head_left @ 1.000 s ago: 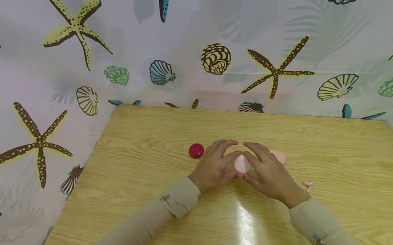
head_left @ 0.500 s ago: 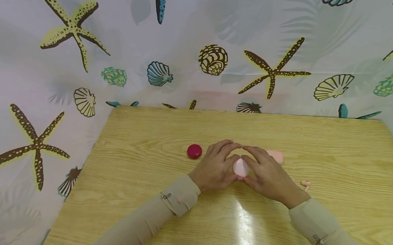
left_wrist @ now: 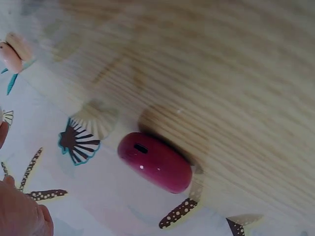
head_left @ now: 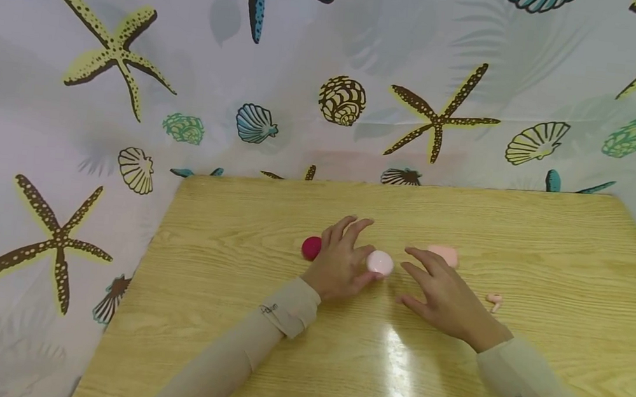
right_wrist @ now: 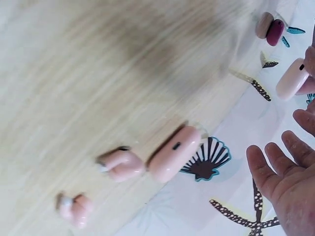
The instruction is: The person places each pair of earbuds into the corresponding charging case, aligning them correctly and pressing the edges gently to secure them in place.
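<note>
My left hand [head_left: 354,257] pinches a pale pink rounded case [head_left: 379,262] just above the wooden table [head_left: 279,361]. Its fingertips show around that case [right_wrist: 291,78] in the right wrist view. My right hand [head_left: 430,287] hovers a little to the right, fingers spread and holding nothing. A dark red case [head_left: 310,247] lies behind my left hand, half hidden by it; the left wrist view shows the red case [left_wrist: 155,162] whole. A peach case [head_left: 443,255] lies just beyond my right fingertips.
Beside the peach case [right_wrist: 174,153] lie two small pink earbud-like pieces, one [right_wrist: 120,164] close to it and another [right_wrist: 74,209] farther off. One small pink piece [head_left: 495,298] shows right of my right hand. A seashell-print curtain [head_left: 131,110] hangs behind and left.
Both hands were cupped together around the pale pink case. Now they have parted: the left hand carried the case slightly left, and the right hand let go and drew back right.
</note>
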### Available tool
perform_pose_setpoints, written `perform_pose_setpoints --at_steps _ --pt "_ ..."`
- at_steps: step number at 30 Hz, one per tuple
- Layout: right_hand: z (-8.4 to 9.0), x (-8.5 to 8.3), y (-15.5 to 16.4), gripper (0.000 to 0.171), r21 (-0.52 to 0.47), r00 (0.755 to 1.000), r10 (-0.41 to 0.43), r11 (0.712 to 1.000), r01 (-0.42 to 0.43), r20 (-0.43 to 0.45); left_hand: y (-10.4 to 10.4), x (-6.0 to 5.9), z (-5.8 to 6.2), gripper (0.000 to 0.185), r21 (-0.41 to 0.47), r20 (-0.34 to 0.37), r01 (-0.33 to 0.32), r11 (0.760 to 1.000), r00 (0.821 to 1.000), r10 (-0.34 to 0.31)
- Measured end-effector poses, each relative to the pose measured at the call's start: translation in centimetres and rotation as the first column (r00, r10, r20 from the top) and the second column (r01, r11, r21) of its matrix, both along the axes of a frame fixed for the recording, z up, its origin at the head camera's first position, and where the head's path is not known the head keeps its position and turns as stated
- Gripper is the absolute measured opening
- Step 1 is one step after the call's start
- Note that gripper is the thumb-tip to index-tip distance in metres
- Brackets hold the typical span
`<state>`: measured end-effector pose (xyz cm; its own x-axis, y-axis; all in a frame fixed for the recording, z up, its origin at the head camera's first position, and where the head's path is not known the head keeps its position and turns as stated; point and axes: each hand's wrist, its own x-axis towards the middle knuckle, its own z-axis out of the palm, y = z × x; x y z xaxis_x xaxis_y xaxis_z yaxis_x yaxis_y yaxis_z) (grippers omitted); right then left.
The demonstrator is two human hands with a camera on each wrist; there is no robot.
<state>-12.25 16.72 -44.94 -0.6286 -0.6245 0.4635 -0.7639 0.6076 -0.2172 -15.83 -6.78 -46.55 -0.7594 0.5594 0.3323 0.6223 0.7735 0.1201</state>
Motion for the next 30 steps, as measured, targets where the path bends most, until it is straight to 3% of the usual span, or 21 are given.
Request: perform_pose_setpoints --at_steps 5,10,16,30 --pt "-1.0 1.1 1.1 0.05 -0.007 0.999 -0.027 1.0 0.028 0.041 0.2 -1.5 -0.7 0.039 0.011 0.138 -0.073 0.997 0.988 0.071" --pt "-2.0 1.8 1.8 0.051 -0.018 0.998 -0.039 0.999 0.04 0.045 0.2 -2.7 -1.4 0.038 -0.045 0.175 -0.116 0.992 0.977 0.122" --pt "-2.8 2.3 2.3 0.05 -0.037 0.999 -0.036 0.999 0.037 0.037 0.0 -3.3 -2.0 0.033 -0.107 0.248 -0.142 0.984 0.955 0.164" --pt "-3.2 2.6 2.9 0.049 -0.058 0.999 -0.027 0.998 0.028 0.02 -0.2 -3.5 -1.9 0.036 -0.167 0.26 -0.136 0.976 0.949 0.177"
